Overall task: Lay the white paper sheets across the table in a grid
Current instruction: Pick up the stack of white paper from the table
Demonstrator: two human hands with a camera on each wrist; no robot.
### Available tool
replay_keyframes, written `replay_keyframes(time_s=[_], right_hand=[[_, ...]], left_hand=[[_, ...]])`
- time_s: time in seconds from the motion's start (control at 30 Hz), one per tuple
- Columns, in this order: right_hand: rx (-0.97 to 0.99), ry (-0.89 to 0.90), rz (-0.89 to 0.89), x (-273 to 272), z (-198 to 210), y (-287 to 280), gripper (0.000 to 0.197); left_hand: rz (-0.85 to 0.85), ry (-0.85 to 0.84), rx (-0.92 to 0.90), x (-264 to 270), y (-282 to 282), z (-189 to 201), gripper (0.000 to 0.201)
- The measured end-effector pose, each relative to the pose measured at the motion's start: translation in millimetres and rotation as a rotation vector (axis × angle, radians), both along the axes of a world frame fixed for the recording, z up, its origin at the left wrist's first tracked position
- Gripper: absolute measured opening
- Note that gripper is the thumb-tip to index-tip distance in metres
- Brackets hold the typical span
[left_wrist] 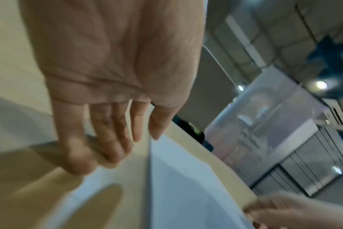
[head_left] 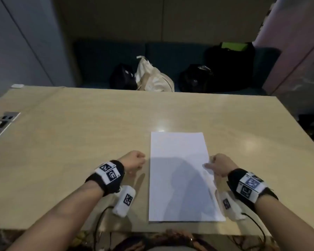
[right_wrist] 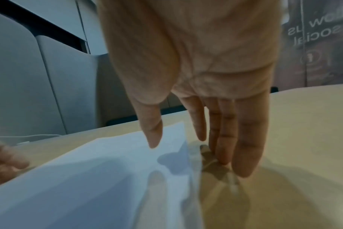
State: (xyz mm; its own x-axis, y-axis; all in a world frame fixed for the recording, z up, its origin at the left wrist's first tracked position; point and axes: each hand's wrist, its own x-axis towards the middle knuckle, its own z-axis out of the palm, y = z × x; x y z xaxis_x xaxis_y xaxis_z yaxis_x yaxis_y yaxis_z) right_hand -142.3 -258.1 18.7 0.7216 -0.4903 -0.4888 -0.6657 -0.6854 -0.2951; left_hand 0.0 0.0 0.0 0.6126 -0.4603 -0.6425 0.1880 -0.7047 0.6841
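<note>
A stack of white paper sheets (head_left: 179,178) lies lengthwise on the beige table (head_left: 80,133), near its front edge and right of centre. My left hand (head_left: 136,160) hovers just left of the stack's left edge (left_wrist: 150,178), its fingers (left_wrist: 112,139) hanging relaxed and holding nothing. At the stack's right edge is my right hand (head_left: 209,162). Its thumb (right_wrist: 153,136) reaches over the top sheet (right_wrist: 88,186), and its straight fingers (right_wrist: 243,147) point down to the table beside the edge. I cannot tell whether the thumb touches the paper.
A power socket panel (head_left: 2,122) is set into the table at the far left. Past the far edge a dark bench holds a cream bag (head_left: 152,77) and black bags (head_left: 228,66). Bare tabletop spreads left, right and beyond the stack.
</note>
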Motion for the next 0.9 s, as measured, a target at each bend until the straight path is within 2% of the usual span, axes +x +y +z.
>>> replay_keyframes(time_s=[0.03, 0.13, 0.23, 0.37, 0.43, 0.5, 0.53, 0.6, 0.63, 0.77, 0.9], right_hand=[[0.002, -0.019, 0.0, 0, -2, 4, 0.05], [0.019, -0.037, -0.061, -2, -9, 14, 0.048], [0.063, -0.034, -0.126, -3, -14, 20, 0.048], [0.147, -0.046, -0.246, 0, -14, 21, 0.044], [0.146, -0.026, -0.257, 1, -17, 26, 0.041], [0.078, -0.016, -0.227, 2, -20, 31, 0.028], [0.073, -0.049, -0.241, 1, -19, 34, 0.021], [0.165, -0.134, -0.291, -3, -22, 37, 0.045], [0.228, -0.197, -0.316, -5, -23, 38, 0.048], [0.482, -0.605, -0.477, -14, -14, 41, 0.032], [0.661, -0.837, -0.487, -15, 9, 38, 0.024]], left_hand=[[-0.019, -0.015, 0.006, -2, -6, -1, 0.006], [-0.128, -0.135, 0.108, -10, -21, -3, 0.028], [-0.147, -0.221, 0.195, -15, -28, -4, 0.015], [-0.138, -0.224, 0.224, -16, -31, -7, 0.06], [-0.13, -0.242, 0.232, -20, -32, -8, 0.066], [-0.131, -0.265, 0.236, -23, -34, -10, 0.066], [-0.132, -0.28, 0.24, -25, -35, -11, 0.066], [-0.142, -0.304, 0.241, -28, -34, -12, 0.067], [-0.139, -0.303, 0.236, -29, -33, -13, 0.069], [-0.095, -0.288, 0.189, -30, -31, -12, 0.072], [0.009, -0.211, 0.122, -31, -30, -3, 0.081]])
